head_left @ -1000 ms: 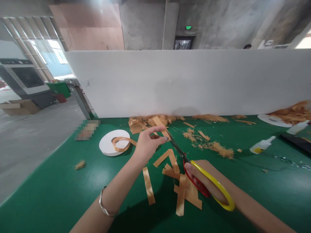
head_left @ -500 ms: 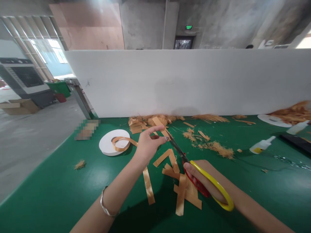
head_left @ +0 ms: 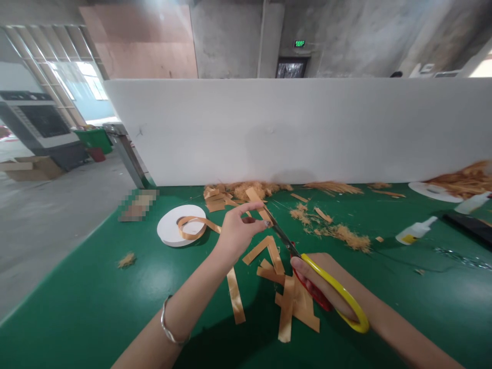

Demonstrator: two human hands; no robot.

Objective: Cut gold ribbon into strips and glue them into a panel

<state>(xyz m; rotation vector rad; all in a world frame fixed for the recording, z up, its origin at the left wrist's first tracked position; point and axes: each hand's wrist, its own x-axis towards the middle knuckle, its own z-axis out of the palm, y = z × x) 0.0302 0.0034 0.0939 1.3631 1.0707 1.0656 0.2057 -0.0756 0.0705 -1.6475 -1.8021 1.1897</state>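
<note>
My left hand [head_left: 235, 230] pinches a short orange ribbon strip [head_left: 257, 201] between thumb and fingers above the green table [head_left: 96, 287]. My right hand [head_left: 330, 287] grips scissors [head_left: 307, 266] with yellow and red handles; the blades point up-left and meet the strip right beside my left fingertips. Several cut orange strips [head_left: 284, 292] lie on the table under and between my hands. A white ribbon spool [head_left: 175, 225] with a loose orange loop lies just left of my left hand.
A white partition board [head_left: 300, 128] stands along the table's far edge, with frayed orange fibres [head_left: 338, 233] and scraps in front of it. Two small glue bottles [head_left: 417, 229] and a white plate of fibres [head_left: 442, 189] sit at the right. The table's left edge drops to a concrete floor.
Almost nothing moved. My left hand and the strip shifted very slightly to the right, and the scissors stayed at the strip.
</note>
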